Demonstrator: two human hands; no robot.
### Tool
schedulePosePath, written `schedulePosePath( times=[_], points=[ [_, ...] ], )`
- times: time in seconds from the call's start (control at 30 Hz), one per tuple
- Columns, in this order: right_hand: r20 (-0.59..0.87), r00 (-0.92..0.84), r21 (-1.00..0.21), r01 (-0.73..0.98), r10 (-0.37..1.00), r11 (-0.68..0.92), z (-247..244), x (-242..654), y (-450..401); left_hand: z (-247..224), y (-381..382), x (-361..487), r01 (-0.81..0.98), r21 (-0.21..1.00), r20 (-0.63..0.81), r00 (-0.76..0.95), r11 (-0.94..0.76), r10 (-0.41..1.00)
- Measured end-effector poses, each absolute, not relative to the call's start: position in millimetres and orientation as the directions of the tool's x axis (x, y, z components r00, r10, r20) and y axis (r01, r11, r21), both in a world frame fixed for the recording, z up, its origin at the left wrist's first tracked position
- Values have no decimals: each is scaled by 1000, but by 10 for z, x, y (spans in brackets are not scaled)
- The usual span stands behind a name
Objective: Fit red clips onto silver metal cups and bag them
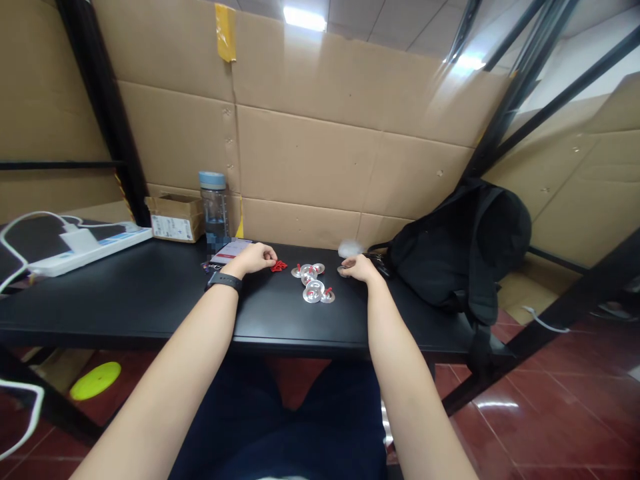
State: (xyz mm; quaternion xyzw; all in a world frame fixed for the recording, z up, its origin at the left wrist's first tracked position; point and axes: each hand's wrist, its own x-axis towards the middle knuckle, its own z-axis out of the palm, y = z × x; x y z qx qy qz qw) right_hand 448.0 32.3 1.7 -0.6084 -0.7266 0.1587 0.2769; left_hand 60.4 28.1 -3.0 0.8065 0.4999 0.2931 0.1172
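Observation:
Several small silver finger cymbals (pixel 313 291) with red cords lie clustered on the black table (pixel 270 317), some overlapping. To their left is a small pile of red cords (pixel 280 266). My left hand (pixel 256 259), with a dark band on its wrist, is closed in a pinch at the edge of this pile; its fingertips appear to grip a red cord. On the right of the cluster, my right hand (pixel 359 268) pinches a metal finger cymbal (pixel 342 271) by its edge, near the tabletop. The fingers partly cover that cymbal.
A translucent bag-like item (pixel 350 249) lies behind my right hand. The black backpack (pixel 450 247) stands at the right. On the left are a water bottle (pixel 214 207), a small cardboard box (pixel 175 219) and a white power strip (pixel 95 252). Cardboard panels (pixel 320 153) wall the back.

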Motion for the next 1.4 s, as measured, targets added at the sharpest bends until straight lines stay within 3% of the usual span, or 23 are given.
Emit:
schedulePosePath(
  times=[0.17, 0.37, 0.53, 0.7, 0.77, 0.87, 0.97, 1.17, 1.4],
  points=[
    [185, -115, -550, 811, 976, 199, 44, 4481, 299, -46, 232, 940, 715, 366, 518, 375, -596, 769],
    [166, -91, -510, 844, 982, 164, 88, 4480, 271, -44, 107, 1250, 789, 201, 455, 449, -580, 769],
    [180, -83, -494, 854, 980, 163, 127, 4475, 243, -37, 25, 1338, 802, 156, 451, 462, -577, 764],
    [286, -97, -516, 823, 953, 239, 177, 4306, 193, -44, 22, 1367, 792, 183, 441, 464, -583, 768],
    [300, -186, -575, 748, 936, 333, 210, 4192, 150, -54, 49, 1366, 782, 225, 454, 444, -581, 773],
    [182, -509, -737, 496, 841, 460, 260, 4066, 59, -72, 98, 1360, 743, 319, 485, 405, -588, 775],
    [27, -685, -817, 404, 728, 411, 286, 4052, -24, -80, 121, 1355, 694, 401, 513, 371, -598, 774],
    [-190, -742, -797, 499, 643, 339, 279, 4156, -22, -43, 66, 1356, 656, 458, 515, 355, -600, 780],
    [-145, -685, -792, 513, 714, 331, 266, 4244, 43, 0, 29, 1362, 653, 484, 501, 339, -582, 797]
  ],
)
